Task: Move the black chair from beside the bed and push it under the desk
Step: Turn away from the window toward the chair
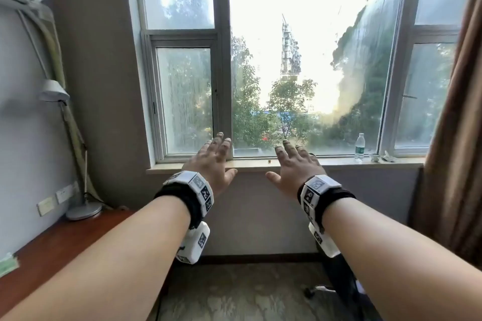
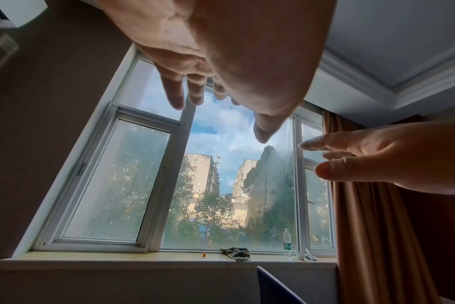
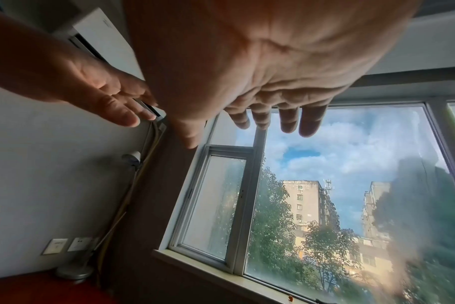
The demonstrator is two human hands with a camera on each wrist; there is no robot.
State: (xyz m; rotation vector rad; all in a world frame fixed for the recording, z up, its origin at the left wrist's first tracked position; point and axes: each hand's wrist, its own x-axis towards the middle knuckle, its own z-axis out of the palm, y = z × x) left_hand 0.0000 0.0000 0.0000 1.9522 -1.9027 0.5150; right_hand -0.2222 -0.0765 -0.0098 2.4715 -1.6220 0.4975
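Note:
Both my hands are held out in the air toward the window, palms down, fingers straight and spread, holding nothing. My left hand (image 1: 212, 159) is above the desk's right end; my right hand (image 1: 296, 164) is beside it. The reddish-brown desk (image 1: 65, 242) runs along the left wall. Only part of the black chair (image 1: 339, 281) shows, low on the floor under my right forearm, with one caster (image 1: 310, 292) visible. In the left wrist view a dark corner of the chair (image 2: 273, 288) rises below the sill, well under my left hand (image 2: 234, 72). The bed is out of view.
A silver lamp (image 1: 83, 208) stands at the desk's far end by wall sockets (image 1: 62, 194). On the windowsill (image 1: 339, 161) are a water bottle (image 1: 360, 147) and a crumpled cloth (image 2: 237, 254). A brown curtain (image 1: 453, 138) hangs at the right.

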